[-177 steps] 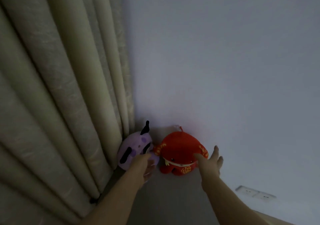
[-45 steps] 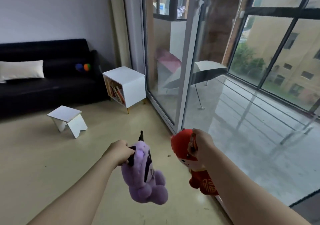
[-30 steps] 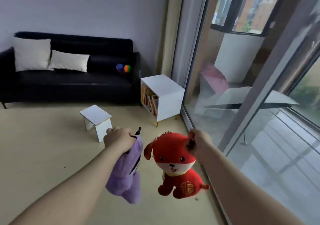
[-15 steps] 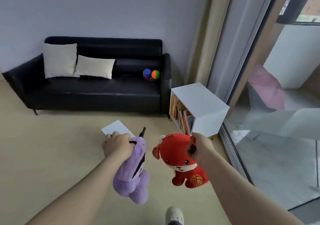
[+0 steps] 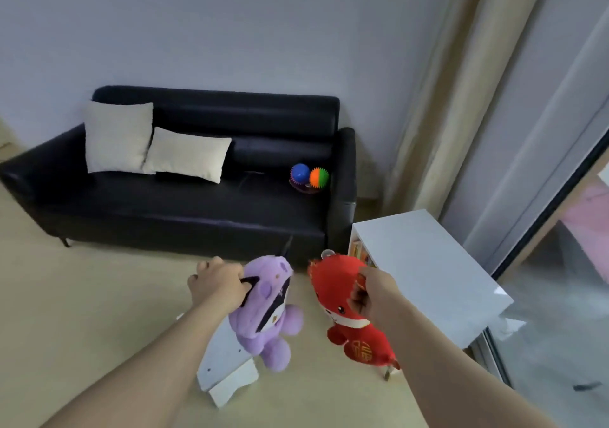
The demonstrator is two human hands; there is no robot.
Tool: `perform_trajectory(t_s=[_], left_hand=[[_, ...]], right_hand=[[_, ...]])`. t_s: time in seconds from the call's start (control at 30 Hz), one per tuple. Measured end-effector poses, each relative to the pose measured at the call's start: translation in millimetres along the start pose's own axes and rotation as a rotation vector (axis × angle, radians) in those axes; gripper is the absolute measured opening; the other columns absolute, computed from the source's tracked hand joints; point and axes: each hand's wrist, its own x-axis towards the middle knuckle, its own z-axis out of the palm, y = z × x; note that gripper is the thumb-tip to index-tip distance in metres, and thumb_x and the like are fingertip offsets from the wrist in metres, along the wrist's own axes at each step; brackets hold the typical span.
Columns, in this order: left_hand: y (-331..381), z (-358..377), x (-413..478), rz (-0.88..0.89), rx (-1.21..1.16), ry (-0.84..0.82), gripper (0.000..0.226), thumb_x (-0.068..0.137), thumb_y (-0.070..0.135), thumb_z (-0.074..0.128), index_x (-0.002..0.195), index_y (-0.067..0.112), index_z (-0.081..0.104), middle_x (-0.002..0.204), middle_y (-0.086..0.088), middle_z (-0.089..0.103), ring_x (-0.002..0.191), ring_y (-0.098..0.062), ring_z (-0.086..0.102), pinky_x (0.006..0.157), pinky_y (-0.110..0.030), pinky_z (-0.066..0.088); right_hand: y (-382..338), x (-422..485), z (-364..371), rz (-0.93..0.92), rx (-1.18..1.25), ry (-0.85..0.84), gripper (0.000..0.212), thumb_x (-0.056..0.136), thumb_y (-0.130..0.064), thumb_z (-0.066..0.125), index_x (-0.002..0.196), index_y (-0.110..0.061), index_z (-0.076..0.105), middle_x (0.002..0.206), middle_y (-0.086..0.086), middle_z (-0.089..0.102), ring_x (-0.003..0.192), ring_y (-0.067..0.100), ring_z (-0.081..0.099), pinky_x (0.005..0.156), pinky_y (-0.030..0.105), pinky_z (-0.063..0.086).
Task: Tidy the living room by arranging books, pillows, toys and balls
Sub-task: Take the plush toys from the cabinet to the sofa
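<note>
Left hand (image 5: pixel 216 284): fingers curled tight round a black ear-like part of the purple plush (image 5: pixel 267 315), which hangs in the air below my fist. Right hand (image 5: pixel 372 292): fingers pinched on the side of the red plush dog's (image 5: pixel 342 299) head, also hanging clear of the floor, just beside the purple one and not touching it. Under the purple plush is a small white stool (image 5: pixel 224 365) on the beige floor, partly hidden by my forearm. Right of the red dog is a white cube shelf (image 5: pixel 425 272), with books (image 5: pixel 359 253) showing in its open left side. Behind it, a black sofa (image 5: pixel 184 210) against the wall. Two cream pillows (image 5: pixel 117 137) lean on the backrest at the left, overlapping. A blue spiky ball (image 5: pixel 299 173) and an orange-green spiky ball (image 5: pixel 319 177) touch at the right end of the seat, near the armrest. Beige curtain (image 5: pixel 454 81) right of the sofa, glass door (image 5: pixel 560 262) far right.
</note>
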Motion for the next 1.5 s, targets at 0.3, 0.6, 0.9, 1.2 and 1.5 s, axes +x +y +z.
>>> perform_trajectory(t_s=[0.3,0.6,0.9,1.2,1.5], left_hand=[[64.7,-21.3,231.1,0.061,-0.060,-0.013,0.018,0.092,0.042,0.049,0.100,0.030,0.060,0.117,0.000,0.045,0.115,-0.023,0.038,0.095,-0.033,0.032],[57.7,-62.2,390.8,-0.011,-0.099,-0.013,0.019,0.092,0.039,0.050,0.104,0.028,0.060,0.115,-0.001,0.046,0.114,-0.023,0.040,0.093,-0.033,0.033],[24.9,-82.1,544.5,-0.125,-0.240,0.069,0.014,0.092,0.036,0.052,0.099,0.026,0.059,0.113,-0.002,0.047,0.110,-0.025,0.039,0.093,-0.036,0.032],[-30.4,-121.8,694.7,-0.208,-0.165,0.065,0.020,0.092,0.035,0.051,0.103,0.023,0.061,0.110,-0.005,0.048,0.111,-0.027,0.040,0.094,-0.036,0.035],[-66.8,-107.0,847.2,-0.020,-0.256,0.035,0.012,0.091,0.030,0.052,0.098,0.025,0.060,0.094,0.000,0.046,0.100,-0.022,0.048,0.089,-0.033,0.043]], right_hand=[[-149.1,138.7,116.0,-0.075,-0.047,-0.039,0.025,0.090,-0.019,0.056,0.069,-0.012,0.045,0.047,0.003,0.041,0.047,0.016,0.039,0.043,0.027,0.037],[-250.0,218.1,257.8,-0.028,0.012,-0.168,0.032,0.098,-0.020,0.042,0.068,-0.014,0.035,0.026,-0.001,0.033,0.049,0.014,0.035,0.050,0.025,0.035],[-308.1,306.8,405.8,-0.030,-0.181,-0.258,0.031,0.096,-0.018,0.047,0.066,-0.012,0.043,0.060,0.002,0.043,0.051,0.014,0.040,0.049,0.028,0.038],[-379.3,379.5,571.5,0.055,-0.175,-0.373,0.032,0.100,-0.025,0.040,0.075,-0.006,0.047,0.046,0.004,0.048,0.054,0.015,0.039,0.051,0.027,0.035],[-397.1,461.0,677.6,-0.077,-0.500,-0.188,0.028,0.093,-0.008,0.044,0.065,-0.008,0.043,0.058,0.007,0.042,0.047,0.016,0.038,0.049,0.025,0.041]])
